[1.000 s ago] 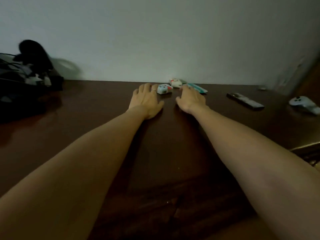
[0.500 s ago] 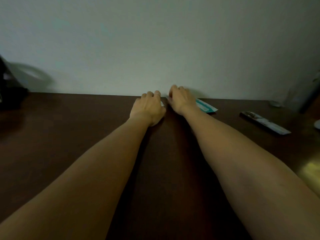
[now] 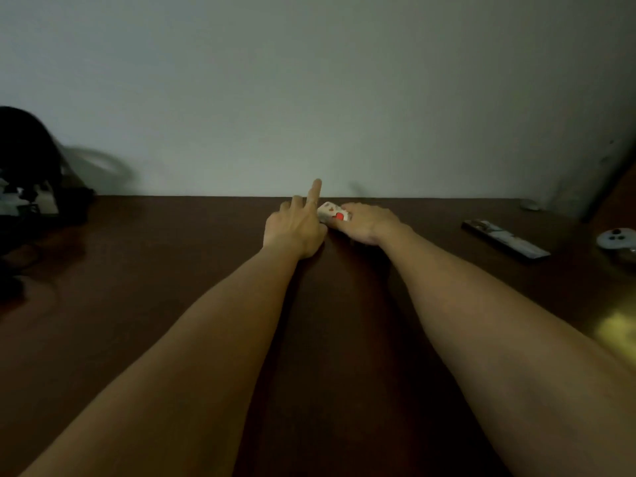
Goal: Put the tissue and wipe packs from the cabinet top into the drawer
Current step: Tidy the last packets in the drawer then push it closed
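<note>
Two hands at the far edge of the cabinet top (image 3: 172, 304), on one small pack.
Right hand (image 3: 368, 223) lies over a white pack (image 3: 332, 212) with red marks, fingers curled onto it, close to the wall. Left hand (image 3: 296, 228) touches the pack's left side, one finger raised, the rest bent; whether it grips I cannot tell. Remote (image 3: 504, 239) and a pale controller (image 3: 616, 237) sit well apart on the right.
</note>
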Tool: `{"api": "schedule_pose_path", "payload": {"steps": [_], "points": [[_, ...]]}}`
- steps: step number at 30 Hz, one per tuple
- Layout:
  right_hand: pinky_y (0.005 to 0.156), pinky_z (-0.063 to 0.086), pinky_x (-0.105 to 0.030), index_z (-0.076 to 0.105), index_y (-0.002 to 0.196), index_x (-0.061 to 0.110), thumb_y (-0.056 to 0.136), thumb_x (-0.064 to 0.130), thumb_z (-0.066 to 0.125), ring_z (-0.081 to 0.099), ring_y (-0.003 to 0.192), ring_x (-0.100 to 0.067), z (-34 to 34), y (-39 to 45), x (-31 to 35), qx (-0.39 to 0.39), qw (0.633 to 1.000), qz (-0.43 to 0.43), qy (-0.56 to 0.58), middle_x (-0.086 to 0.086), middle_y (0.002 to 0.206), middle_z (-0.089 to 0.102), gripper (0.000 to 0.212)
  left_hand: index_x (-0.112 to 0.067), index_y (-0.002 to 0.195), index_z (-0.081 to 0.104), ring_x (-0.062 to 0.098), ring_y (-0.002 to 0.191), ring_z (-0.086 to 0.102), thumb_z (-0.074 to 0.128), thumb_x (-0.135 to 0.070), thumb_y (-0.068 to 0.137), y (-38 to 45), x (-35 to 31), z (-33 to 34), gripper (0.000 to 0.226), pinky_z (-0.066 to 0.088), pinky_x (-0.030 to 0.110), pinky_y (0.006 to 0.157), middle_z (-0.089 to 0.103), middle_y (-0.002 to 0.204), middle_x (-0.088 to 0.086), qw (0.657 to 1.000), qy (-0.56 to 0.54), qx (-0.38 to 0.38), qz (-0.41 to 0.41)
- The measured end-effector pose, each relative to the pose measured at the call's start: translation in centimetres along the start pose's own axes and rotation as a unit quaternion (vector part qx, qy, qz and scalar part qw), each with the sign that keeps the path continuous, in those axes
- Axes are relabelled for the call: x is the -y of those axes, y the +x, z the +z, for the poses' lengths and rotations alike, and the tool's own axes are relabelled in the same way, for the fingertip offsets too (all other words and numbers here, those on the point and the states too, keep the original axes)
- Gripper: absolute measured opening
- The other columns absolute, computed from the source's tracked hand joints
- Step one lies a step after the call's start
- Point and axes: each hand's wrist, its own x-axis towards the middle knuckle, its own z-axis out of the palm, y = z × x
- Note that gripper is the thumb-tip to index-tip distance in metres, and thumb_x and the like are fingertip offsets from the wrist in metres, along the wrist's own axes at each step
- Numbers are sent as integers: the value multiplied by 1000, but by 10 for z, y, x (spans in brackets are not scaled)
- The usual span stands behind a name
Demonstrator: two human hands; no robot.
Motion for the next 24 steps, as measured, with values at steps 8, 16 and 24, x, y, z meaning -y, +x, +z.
{"api": "schedule_pose_path", "payload": {"steps": [8, 16, 24], "points": [[111, 36, -50, 38, 148, 53, 79, 37, 60, 39, 136, -24, 3, -137, 19, 148, 976, -76, 141, 0, 161, 31, 74, -45, 153, 25, 30, 128, 46, 32, -44, 99, -132, 28, -51, 55, 38, 51, 102, 42, 145, 11, 996, 83, 25, -11], [113, 37, -46, 59, 136, 48, 88, 45, 72, 44, 139, -21, 20, -274, 54, 88, 940, -222, 244, 7, 155, 46, 49, -40, 142, 46, 27, 124, 50, 13, -101, 66, -286, 42, -115, 103, 37, 51, 100, 56, 137, 1, 996, 82, 6, -44], [100, 46, -46, 43, 149, 35, 98, 60, 43, 52, 129, -29, 47, -359, 69, -106, 983, -145, 38, 1, 147, 55, 57, -22, 142, 47, 29, 104, 66, 41, -87, 76, -376, 19, -134, 93, 49, 39, 78, 59, 130, 2, 984, 138, -97, -53]]}}
